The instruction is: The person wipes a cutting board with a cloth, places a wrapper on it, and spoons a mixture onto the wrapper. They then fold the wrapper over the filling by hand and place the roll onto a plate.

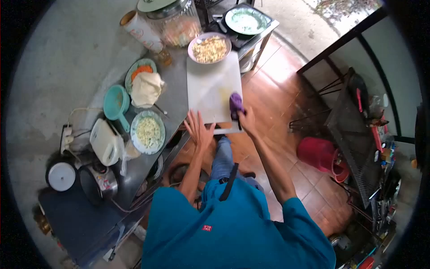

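A white cutting board [210, 83] lies lengthwise on the metal counter, its near end toward my body. My left hand [199, 130] is at the board's near left corner, fingers spread. In my right hand [247, 121] is a bunched purple cloth [236, 105], which lies over the board's right edge near a faint yellowish smear. At the board's far end sits a pink-rimmed bowl [209, 48] of chopped, yellowish food. Left of the board are a plate of shredded pale green vegetable [148, 133] and a stack of pale dough sheets [147, 88].
Beside the dough is a plate with shredded orange food [142, 70]. A turquoise strainer [117, 103] and a white appliance [106, 141] stand farther left. A stove with a plate [246, 21] is at the back. On the right are a red gas cylinder [317, 154] and a metal rack [354, 139].
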